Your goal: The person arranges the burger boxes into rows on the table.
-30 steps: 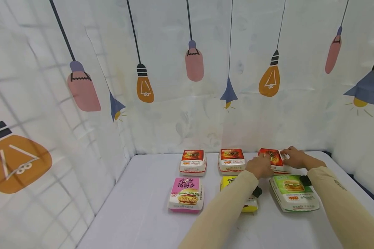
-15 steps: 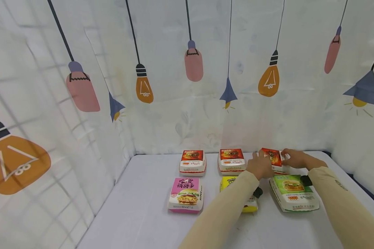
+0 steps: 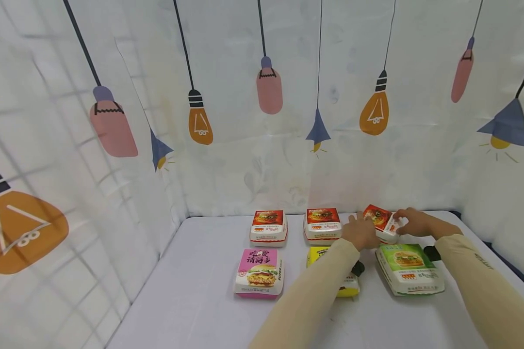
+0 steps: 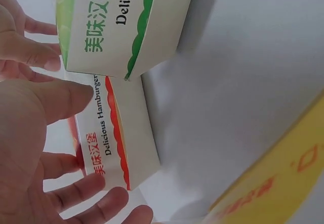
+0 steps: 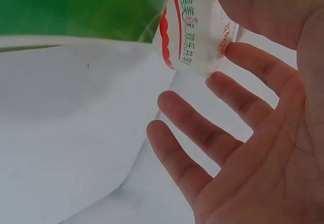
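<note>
At the back right of the table, a red-and-white hamburger box (image 3: 381, 222) sits turned and tilted between both hands. My left hand (image 3: 360, 232) holds its left side; in the left wrist view the thumb lies over the white side and fingertips meet the lid edge and corner. From the right, my right hand (image 3: 417, 223) pinches the box between thumb and index finger, while its other fingers spread loosely in the right wrist view. Just in front stands a green hamburger box (image 3: 409, 269), which partly covers the red one in both wrist views.
Two more red boxes, one at left (image 3: 268, 228) and one at centre (image 3: 322, 226), stand along the back edge. A pink box (image 3: 259, 273) is front left. A yellow box (image 3: 348, 286) lies partly hidden under the left sleeve (image 3: 319, 295). A white printed curtain (image 3: 244, 165) hangs behind.
The red box at the back right has turned and tilted between the hands, its white side now facing more to the right. Both hands stay on it; the view has shifted slightly.
</note>
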A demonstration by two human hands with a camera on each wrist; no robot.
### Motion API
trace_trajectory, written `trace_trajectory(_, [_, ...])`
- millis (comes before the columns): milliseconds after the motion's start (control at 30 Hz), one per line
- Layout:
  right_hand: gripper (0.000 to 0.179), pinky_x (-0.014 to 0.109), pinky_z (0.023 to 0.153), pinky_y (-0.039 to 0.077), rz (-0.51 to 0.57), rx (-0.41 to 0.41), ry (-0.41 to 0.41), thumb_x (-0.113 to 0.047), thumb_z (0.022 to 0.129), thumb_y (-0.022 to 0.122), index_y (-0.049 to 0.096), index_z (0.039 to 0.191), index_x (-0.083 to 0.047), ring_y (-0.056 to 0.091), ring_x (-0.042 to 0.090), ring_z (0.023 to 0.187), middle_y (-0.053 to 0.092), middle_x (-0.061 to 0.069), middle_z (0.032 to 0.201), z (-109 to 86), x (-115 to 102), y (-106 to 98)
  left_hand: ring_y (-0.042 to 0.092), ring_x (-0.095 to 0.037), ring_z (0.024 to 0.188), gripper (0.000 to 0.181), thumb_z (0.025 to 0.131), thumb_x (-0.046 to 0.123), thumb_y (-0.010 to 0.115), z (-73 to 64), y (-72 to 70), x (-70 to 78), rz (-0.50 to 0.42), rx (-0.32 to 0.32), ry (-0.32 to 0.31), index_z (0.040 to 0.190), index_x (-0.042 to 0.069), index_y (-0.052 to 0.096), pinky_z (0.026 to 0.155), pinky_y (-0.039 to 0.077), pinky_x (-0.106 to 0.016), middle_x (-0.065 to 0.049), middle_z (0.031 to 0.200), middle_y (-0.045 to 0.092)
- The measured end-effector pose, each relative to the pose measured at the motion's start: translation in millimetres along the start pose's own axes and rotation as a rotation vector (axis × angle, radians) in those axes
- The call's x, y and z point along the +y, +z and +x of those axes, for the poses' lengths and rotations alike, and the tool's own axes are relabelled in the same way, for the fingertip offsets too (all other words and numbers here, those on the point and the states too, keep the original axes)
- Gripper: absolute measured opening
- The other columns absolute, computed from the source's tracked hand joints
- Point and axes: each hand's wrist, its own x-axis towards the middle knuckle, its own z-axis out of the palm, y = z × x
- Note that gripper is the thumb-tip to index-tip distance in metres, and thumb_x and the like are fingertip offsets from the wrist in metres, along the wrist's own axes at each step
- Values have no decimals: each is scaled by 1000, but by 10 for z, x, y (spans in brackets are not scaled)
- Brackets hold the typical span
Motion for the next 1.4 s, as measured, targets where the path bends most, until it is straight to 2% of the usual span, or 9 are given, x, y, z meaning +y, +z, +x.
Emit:
trace_trajectory(100, [55, 70, 95, 44, -7, 5, -22, -19, 91, 70, 50, 132, 12, 51, 56, 115, 47, 43, 127, -9, -13, -15, 49, -10, 116, 68, 89, 62, 67, -12, -12, -6, 0, 5, -7, 147, 32, 51, 83, 51, -27, 11, 143, 47])
trace_trajectory(267, [44, 65, 92, 47, -39, 26, -53, -15, 94, 66, 53, 127, 12, 55, 55, 112, 51, 41, 121, -14, -16, -8, 51, -10, 126, 72, 91, 68, 61, -25, -34, 5, -23, 3, -14, 148, 27, 51, 89, 53, -28, 9, 155, 42])
trace_trajectory(433, [41, 61, 87, 50, -65, 71, -41, -14, 95, 65, 54, 124, 14, 59, 50, 104, 54, 38, 113, -25, -53, 21, 54, -9, 116, 68, 92, 66, 60, -22, -34, 19, -45, -2, -23, 146, 25, 52, 85, 54, -29, 8, 142, 51])
trace_trajectory(533, [44, 61, 86, 51, -71, 85, -14, -15, 96, 66, 53, 125, 14, 59, 47, 101, 54, 37, 112, -25, -78, 32, 55, -9, 112, 67, 92, 65, 60, -16, -28, 30, -62, -1, -35, 146, 25, 51, 86, 53, -29, 8, 135, 54])
trace_trajectory(833, [65, 68, 94, 46, -91, 76, 58, -26, 95, 69, 44, 138, 15, 55, 51, 110, 46, 43, 126, 11, -96, 74, 56, -9, 124, 65, 95, 58, 62, 18, -13, 47, -98, -1, -38, 150, 28, 44, 94, 53, -30, 8, 141, 57])
trace_trajectory(1033, [76, 71, 100, 42, -62, 38, 89, -30, 96, 69, 34, 146, 15, 48, 59, 124, 42, 47, 139, 32, -86, 111, 61, -10, 116, 57, 96, 48, 66, 55, 27, 40, -132, 25, -36, 147, 31, 46, 87, 55, -31, 7, 132, 63])
trace_trajectory(1167, [71, 69, 97, 45, -40, 27, 95, -29, 97, 68, 35, 144, 12, 54, 54, 117, 49, 43, 136, 22, -80, 111, 64, -11, 110, 48, 96, 42, 67, 79, 49, 18, -111, 63, -14, 141, 36, 50, 83, 55, -32, 7, 125, 67])
trace_trajectory(1300, [62, 66, 92, 48, -51, 22, 98, -27, 97, 67, 38, 140, 8, 59, 48, 108, 55, 40, 129, 9, -81, 89, 66, -11, 95, 37, 97, 37, 68, 87, 32, -11, -82, 93, 30, 132, 36, 57, 74, 54, -31, 7, 114, 71])
trace_trajectory(1400, [56, 63, 88, 49, -53, 18, 97, -24, 97, 67, 40, 137, 6, 60, 44, 101, 58, 38, 125, 5, -85, 67, 64, -11, 83, 37, 96, 35, 69, 88, 10, -29, -74, 105, 45, 132, 36, 58, 66, 51, -30, 7, 109, 73])
